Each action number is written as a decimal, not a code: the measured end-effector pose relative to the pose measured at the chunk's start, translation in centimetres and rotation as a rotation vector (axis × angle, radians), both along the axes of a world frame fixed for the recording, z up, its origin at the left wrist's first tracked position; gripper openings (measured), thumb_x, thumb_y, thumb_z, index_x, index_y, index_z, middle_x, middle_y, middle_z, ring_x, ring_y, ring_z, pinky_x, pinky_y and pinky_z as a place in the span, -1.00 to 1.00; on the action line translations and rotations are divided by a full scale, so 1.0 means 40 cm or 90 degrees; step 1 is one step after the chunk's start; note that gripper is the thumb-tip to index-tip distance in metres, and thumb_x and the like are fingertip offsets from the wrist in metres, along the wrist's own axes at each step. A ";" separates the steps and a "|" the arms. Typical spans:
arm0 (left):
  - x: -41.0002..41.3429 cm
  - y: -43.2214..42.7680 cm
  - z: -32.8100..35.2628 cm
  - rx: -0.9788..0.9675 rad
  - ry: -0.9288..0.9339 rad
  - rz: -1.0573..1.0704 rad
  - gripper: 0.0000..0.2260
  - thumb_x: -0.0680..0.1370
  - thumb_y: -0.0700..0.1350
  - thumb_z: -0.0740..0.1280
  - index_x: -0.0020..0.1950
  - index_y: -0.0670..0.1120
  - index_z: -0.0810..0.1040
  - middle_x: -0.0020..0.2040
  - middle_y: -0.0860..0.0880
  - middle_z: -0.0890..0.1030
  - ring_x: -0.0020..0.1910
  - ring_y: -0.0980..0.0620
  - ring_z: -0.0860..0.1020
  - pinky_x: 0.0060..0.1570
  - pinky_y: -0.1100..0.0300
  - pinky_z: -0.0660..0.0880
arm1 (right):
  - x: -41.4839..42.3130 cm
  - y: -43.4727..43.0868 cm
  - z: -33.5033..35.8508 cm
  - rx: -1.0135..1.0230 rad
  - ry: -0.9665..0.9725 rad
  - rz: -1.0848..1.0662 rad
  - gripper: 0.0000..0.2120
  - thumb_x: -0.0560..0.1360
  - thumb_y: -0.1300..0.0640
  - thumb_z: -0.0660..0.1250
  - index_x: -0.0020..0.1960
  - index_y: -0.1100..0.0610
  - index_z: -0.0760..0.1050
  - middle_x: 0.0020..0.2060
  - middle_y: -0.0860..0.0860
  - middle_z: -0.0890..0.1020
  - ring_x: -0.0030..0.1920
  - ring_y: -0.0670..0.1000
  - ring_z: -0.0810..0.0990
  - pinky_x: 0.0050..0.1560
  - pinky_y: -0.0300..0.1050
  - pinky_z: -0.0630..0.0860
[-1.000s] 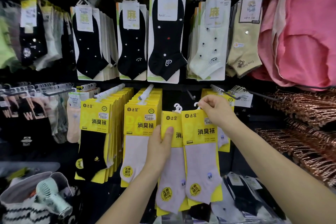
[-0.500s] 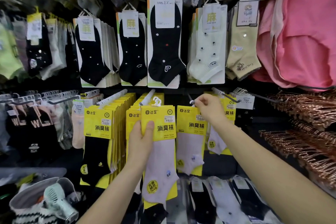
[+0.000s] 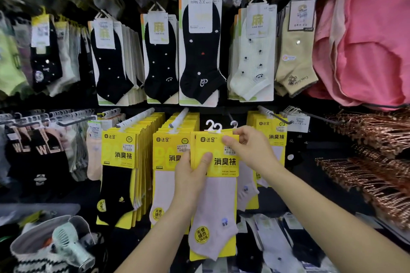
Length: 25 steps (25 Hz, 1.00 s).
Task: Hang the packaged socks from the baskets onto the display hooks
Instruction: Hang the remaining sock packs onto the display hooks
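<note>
My left hand (image 3: 192,174) grips a small stack of yellow-carded sock packs (image 3: 214,201) with pale lilac socks, thumb across the front card. Their white plastic hangers (image 3: 213,127) stick up at the top. My right hand (image 3: 249,148) pinches the top right corner of the front pack's card. The stack is held in front of a thin dark display hook (image 3: 230,116), between two full rows of the same yellow packs (image 3: 168,155) on white-hanger hooks. One pack (image 3: 246,186) hangs behind my right wrist.
Black and pale socks (image 3: 200,55) hang in the upper row. Pink garments (image 3: 375,35) hang top right. Copper-coloured hangers (image 3: 377,157) are stacked at right. More packaged socks (image 3: 279,241) lie in a basket below. A small handheld fan (image 3: 71,244) lies in a container at bottom left.
My right hand left the pack it had just put on the hook and came onto the top of the stack. My left hand carried the stack rightward and up under the hook.
</note>
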State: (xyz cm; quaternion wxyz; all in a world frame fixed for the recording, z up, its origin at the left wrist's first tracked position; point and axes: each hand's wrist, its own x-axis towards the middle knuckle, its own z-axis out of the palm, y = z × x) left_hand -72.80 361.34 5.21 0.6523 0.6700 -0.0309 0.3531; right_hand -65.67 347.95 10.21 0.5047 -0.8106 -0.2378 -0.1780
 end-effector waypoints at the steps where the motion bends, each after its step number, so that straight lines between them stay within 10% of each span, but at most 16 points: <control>1: 0.002 -0.009 -0.004 -0.013 0.005 -0.005 -0.91 0.54 -0.08 0.31 0.03 0.06 0.55 -0.03 0.07 0.66 -0.05 0.17 0.62 -0.10 0.30 0.54 | 0.002 -0.005 -0.002 0.010 0.006 -0.007 -0.79 0.42 -0.06 0.42 -0.07 0.02 0.47 -0.34 -0.05 0.47 -0.27 -0.05 0.47 -0.23 -0.16 0.44; 25: -0.012 0.050 -0.015 -0.059 0.046 -0.020 -0.90 0.58 -0.12 0.25 0.05 -0.02 0.53 0.00 -0.08 0.67 -0.02 -0.04 0.64 -0.05 -0.01 0.59 | 0.076 -0.039 0.013 0.071 -0.065 -0.175 -0.90 0.50 0.10 0.31 -0.07 0.07 0.60 -0.14 0.01 0.61 -0.19 -0.01 0.52 -0.20 -0.16 0.37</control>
